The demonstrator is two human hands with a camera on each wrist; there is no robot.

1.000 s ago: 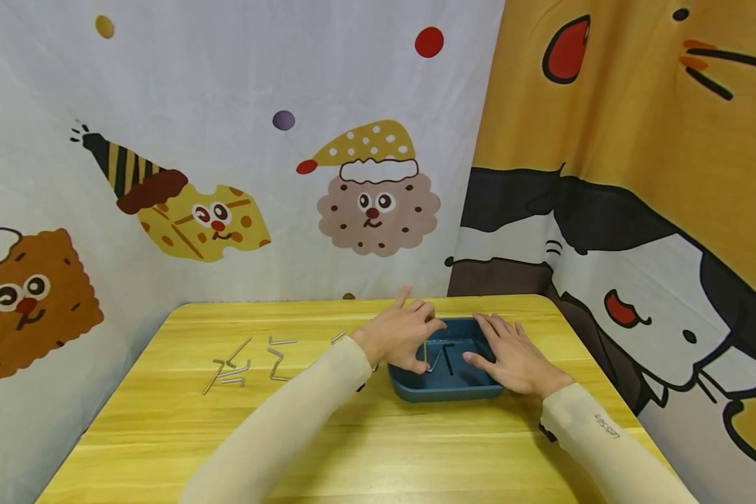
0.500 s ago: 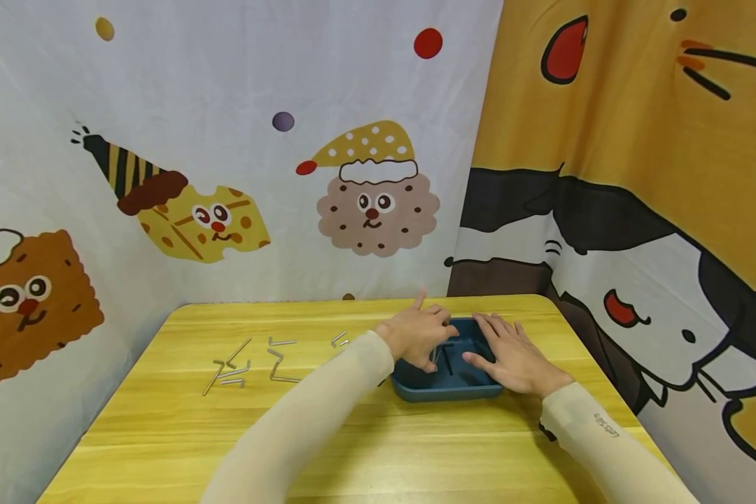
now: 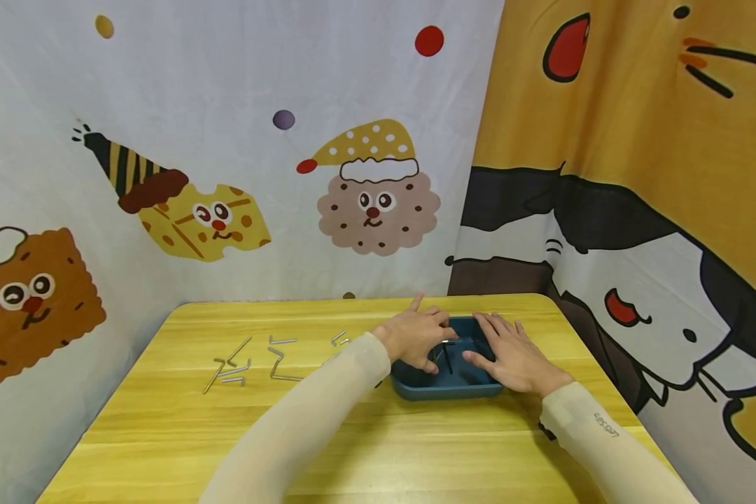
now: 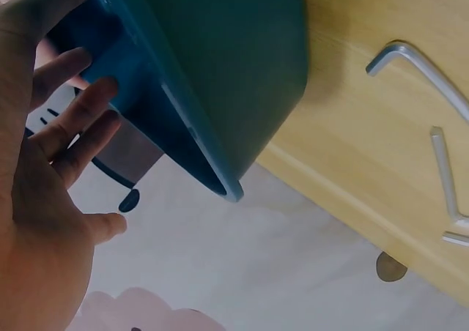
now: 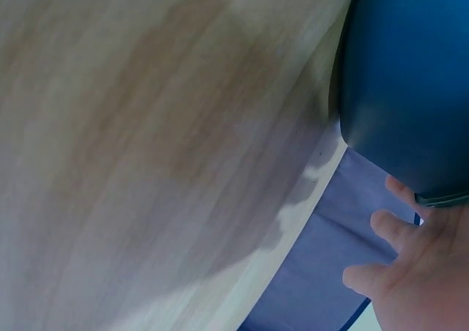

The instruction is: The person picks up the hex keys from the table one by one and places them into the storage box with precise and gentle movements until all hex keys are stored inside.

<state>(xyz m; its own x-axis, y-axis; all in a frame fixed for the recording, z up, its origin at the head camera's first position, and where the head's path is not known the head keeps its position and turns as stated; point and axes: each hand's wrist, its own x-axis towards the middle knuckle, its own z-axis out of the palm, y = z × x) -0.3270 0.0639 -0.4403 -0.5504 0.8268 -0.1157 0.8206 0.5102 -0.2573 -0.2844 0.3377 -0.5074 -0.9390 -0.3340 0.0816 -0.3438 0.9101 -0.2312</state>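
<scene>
A dark blue tray (image 3: 447, 392) stands on the table, with dark and silvery hex keys (image 3: 449, 360) lying in it. My left hand (image 3: 416, 337) reaches over its left side, fingers bent loosely down inside. The left wrist view shows that hand's fingers (image 4: 88, 144) apart over the tray's opening, with no key visible between them. On the tray's right rim rests my right hand (image 3: 516, 357), fingers long and thumb pointing inward. Seen from the right wrist, the fingers (image 5: 396, 232) extend past the tray's outer wall (image 5: 410, 75). The left hand hides part of the tray's inside.
Several bent hex keys (image 3: 232, 372) lie on the left of the wooden table (image 3: 353, 448). Others, including a larger cranked key (image 3: 277, 364) and short keys (image 3: 339, 339), lie nearer the tray. A printed curtain (image 3: 227, 84) hangs behind the table.
My left hand has shifted right, farther over the tray, and a hex key beneath its fingers has moved right. Short keys by the sleeve are now uncovered. My right hand stays on the rim.
</scene>
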